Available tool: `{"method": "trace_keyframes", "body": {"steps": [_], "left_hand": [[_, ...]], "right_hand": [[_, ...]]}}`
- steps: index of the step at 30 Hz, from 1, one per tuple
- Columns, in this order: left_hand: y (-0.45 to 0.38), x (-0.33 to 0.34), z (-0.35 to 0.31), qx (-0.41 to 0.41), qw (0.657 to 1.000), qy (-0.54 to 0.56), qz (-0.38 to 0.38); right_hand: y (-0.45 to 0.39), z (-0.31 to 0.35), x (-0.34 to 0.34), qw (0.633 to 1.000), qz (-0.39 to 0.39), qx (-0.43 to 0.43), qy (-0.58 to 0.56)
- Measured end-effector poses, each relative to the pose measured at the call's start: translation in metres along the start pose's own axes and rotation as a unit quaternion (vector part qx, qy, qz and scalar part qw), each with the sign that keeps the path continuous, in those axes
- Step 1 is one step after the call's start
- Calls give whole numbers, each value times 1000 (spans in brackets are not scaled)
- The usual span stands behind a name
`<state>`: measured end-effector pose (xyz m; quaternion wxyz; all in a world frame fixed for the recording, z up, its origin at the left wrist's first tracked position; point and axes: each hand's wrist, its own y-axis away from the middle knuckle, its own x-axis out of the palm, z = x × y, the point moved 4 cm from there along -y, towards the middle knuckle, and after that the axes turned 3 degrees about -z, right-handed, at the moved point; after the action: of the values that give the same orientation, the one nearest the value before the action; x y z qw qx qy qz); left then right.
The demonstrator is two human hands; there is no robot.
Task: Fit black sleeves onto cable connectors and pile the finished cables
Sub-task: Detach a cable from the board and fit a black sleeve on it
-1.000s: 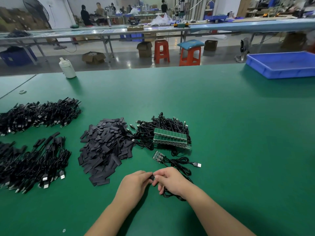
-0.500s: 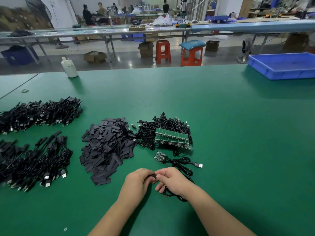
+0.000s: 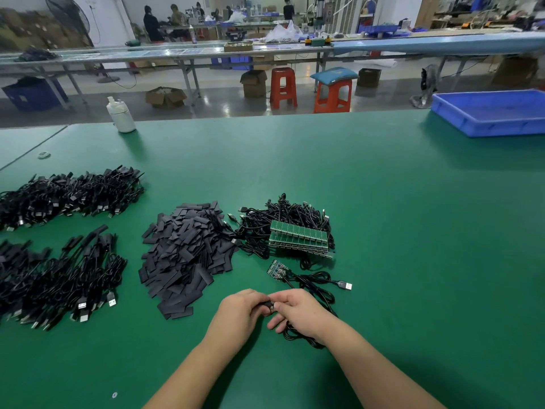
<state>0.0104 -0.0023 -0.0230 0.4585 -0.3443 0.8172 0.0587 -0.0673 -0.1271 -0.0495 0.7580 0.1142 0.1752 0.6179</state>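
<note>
Hands (image 3: 269, 311) mid-table, room R.

an electronics assembly factory: long green workbenches (image 3: 354, 187), cable piles (image 3: 67, 193) (hundreds), plastic stools (image 3: 283, 87).

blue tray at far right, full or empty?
Empty as far as visible: the blue tray shows bare blue floor; its right part runs out of frame.

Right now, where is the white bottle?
In the head view, the white bottle stands at the green table's far left edge, beyond the cable piles.
</note>
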Motion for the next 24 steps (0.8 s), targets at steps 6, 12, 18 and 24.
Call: {"method": "trace_keyframes", "body": {"steps": [6, 12, 18, 24], "left_hand": [[-1, 2, 0, 9, 1000, -7, 15], [-2, 12, -1, -14, 998, -46, 43], [-3, 16, -1, -1, 994, -93, 58], [-6, 21, -6, 38, 973, -201, 105]], "right_hand": [[0, 1, 1, 1000, 2, -7, 11], [2, 3, 1, 1000, 3, -12, 8], [1, 1, 1, 1000, 2, -9, 11], [4, 4, 1, 999, -4, -23, 33]]}}
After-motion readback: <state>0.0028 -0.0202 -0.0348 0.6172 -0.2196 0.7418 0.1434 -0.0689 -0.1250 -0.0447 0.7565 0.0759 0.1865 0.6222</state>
